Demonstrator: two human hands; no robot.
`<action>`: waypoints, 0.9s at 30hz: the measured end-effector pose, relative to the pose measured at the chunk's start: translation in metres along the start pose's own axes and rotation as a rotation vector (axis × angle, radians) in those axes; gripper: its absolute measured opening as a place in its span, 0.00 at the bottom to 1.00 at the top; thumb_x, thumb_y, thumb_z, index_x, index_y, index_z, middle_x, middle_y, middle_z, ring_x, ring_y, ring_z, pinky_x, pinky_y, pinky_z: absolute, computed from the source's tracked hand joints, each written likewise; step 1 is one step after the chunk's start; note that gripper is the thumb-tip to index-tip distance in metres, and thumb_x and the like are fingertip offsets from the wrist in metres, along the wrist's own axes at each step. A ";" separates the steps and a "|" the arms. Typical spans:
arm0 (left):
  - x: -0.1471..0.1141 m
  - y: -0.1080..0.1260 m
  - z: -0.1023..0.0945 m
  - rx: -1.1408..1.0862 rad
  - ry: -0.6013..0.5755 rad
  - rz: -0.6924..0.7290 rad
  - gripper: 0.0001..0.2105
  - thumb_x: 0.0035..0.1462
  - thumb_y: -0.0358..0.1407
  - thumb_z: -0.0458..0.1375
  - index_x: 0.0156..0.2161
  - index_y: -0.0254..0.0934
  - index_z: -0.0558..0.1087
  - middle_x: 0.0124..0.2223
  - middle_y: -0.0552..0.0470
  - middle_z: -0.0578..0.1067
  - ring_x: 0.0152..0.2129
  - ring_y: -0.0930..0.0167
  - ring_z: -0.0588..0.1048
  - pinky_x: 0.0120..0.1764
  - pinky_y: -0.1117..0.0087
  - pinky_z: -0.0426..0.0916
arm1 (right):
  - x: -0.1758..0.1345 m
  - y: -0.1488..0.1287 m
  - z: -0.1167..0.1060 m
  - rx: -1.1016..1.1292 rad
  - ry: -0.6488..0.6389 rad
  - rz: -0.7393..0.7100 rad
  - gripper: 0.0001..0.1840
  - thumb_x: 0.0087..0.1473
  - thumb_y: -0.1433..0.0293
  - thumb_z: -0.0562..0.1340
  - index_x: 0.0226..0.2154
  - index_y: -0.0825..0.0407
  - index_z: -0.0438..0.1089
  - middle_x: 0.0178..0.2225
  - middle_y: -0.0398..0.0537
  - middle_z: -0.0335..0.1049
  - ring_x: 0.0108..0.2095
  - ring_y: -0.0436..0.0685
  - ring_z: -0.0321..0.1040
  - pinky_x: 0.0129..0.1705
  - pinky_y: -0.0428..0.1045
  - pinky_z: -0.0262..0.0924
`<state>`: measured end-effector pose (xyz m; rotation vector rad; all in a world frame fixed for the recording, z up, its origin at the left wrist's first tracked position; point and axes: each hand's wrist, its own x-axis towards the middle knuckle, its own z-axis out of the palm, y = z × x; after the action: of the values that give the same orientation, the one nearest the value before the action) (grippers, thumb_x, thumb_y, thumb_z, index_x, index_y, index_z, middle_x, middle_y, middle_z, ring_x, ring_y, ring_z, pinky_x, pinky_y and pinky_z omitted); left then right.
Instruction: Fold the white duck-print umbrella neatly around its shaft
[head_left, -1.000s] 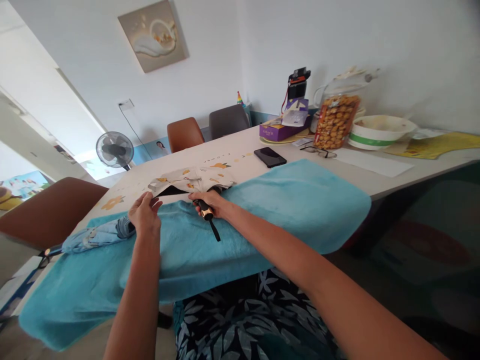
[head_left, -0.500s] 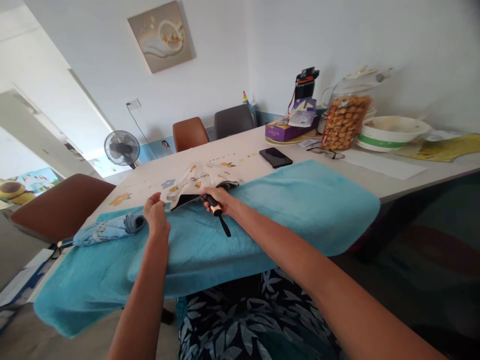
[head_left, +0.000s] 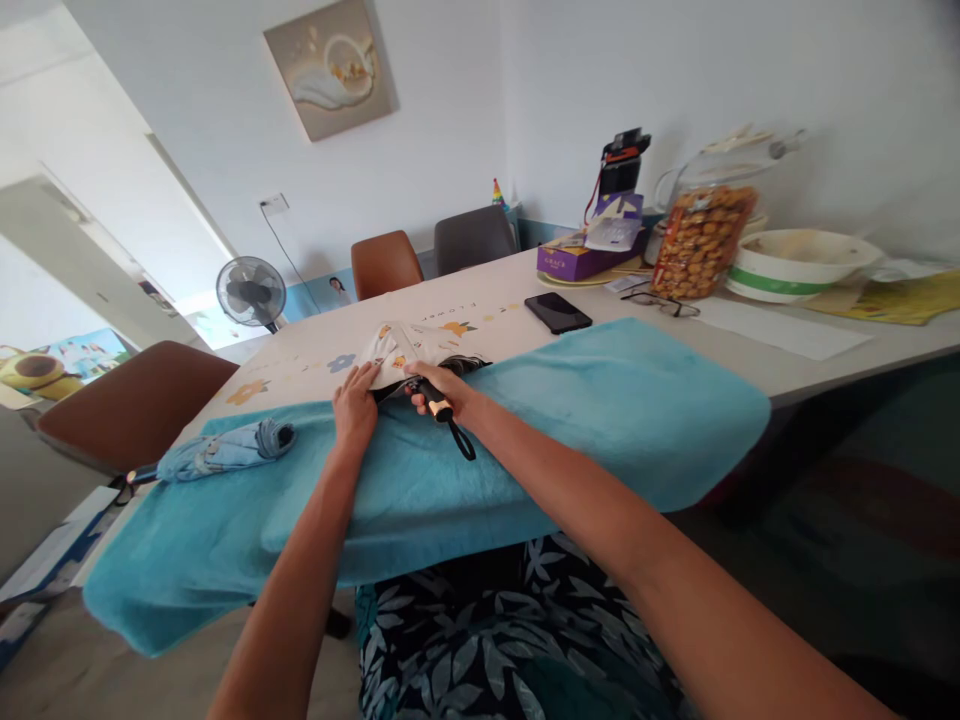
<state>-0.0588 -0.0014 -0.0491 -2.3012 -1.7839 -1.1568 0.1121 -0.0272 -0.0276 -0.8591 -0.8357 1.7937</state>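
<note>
A folding umbrella with a white, orange-patterned canopy (head_left: 405,343) and dark underside lies loosely gathered on the table. My right hand (head_left: 442,390) is closed around its black handle (head_left: 436,402), which has a gold band and a black wrist loop hanging toward me. At the canopy's left edge, the fingers of my left hand (head_left: 357,400) pinch the cloth; the fingertips are partly hidden. A second umbrella, light blue and rolled up (head_left: 225,450), rests to the left of my left hand on a turquoise towel (head_left: 555,420).
A black phone (head_left: 558,312) lies beyond the towel. Farther right are glasses (head_left: 664,303), a purple box (head_left: 570,262), a snack jar (head_left: 701,240) and a white bowl (head_left: 802,262). Brown chairs (head_left: 135,400) and a fan (head_left: 251,292) stand past the table.
My left hand has moved right, from beside the white umbrella onto its canopy edge. My right hand still grips the handle. The view has shifted slightly.
</note>
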 end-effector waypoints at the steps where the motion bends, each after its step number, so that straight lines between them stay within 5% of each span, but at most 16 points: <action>1: 0.000 0.002 -0.002 0.006 0.028 0.003 0.27 0.54 0.24 0.43 0.55 0.44 0.70 0.60 0.52 0.67 0.60 0.70 0.60 0.62 0.59 0.49 | 0.001 0.000 0.000 0.015 -0.004 -0.019 0.10 0.60 0.65 0.60 0.31 0.55 0.63 0.20 0.40 0.63 0.14 0.45 0.58 0.13 0.41 0.57; 7: -0.002 0.010 -0.005 0.060 -0.014 0.117 0.24 0.57 0.26 0.42 0.53 0.45 0.71 0.58 0.54 0.69 0.58 0.72 0.64 0.61 0.62 0.50 | 0.006 0.000 -0.006 0.062 -0.051 -0.086 0.13 0.60 0.63 0.60 0.31 0.55 0.62 0.20 0.39 0.62 0.13 0.44 0.57 0.12 0.41 0.57; 12: -0.002 0.004 0.000 0.096 -0.008 0.058 0.27 0.55 0.27 0.47 0.60 0.42 0.64 0.60 0.50 0.67 0.59 0.68 0.62 0.59 0.61 0.55 | 0.001 -0.005 -0.009 0.049 -0.117 -0.083 0.09 0.62 0.70 0.55 0.29 0.54 0.60 0.20 0.39 0.61 0.12 0.44 0.55 0.12 0.41 0.56; 18: -0.002 0.000 -0.003 0.182 0.025 -0.031 0.32 0.52 0.22 0.46 0.63 0.42 0.60 0.65 0.48 0.60 0.62 0.64 0.56 0.59 0.57 0.55 | -0.003 -0.008 -0.011 0.061 -0.266 -0.061 0.10 0.60 0.68 0.57 0.29 0.54 0.60 0.20 0.40 0.61 0.12 0.43 0.52 0.12 0.40 0.54; 23: -0.003 0.004 -0.008 0.220 0.144 -0.066 0.33 0.52 0.21 0.44 0.63 0.44 0.61 0.66 0.47 0.57 0.63 0.63 0.53 0.60 0.53 0.53 | -0.007 -0.013 -0.009 0.104 -0.179 -0.119 0.09 0.61 0.72 0.52 0.29 0.54 0.59 0.19 0.39 0.60 0.11 0.44 0.51 0.12 0.41 0.53; 27: -0.004 0.006 -0.004 0.315 0.011 -0.034 0.31 0.54 0.23 0.44 0.63 0.44 0.60 0.67 0.46 0.55 0.65 0.60 0.50 0.60 0.48 0.49 | -0.017 -0.021 -0.004 0.113 -0.142 -0.031 0.12 0.63 0.71 0.48 0.28 0.52 0.56 0.16 0.37 0.55 0.10 0.44 0.49 0.12 0.39 0.51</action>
<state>-0.0557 -0.0088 -0.0460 -2.0878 -1.8520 -0.8188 0.1306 -0.0356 -0.0089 -0.6486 -0.8242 1.8719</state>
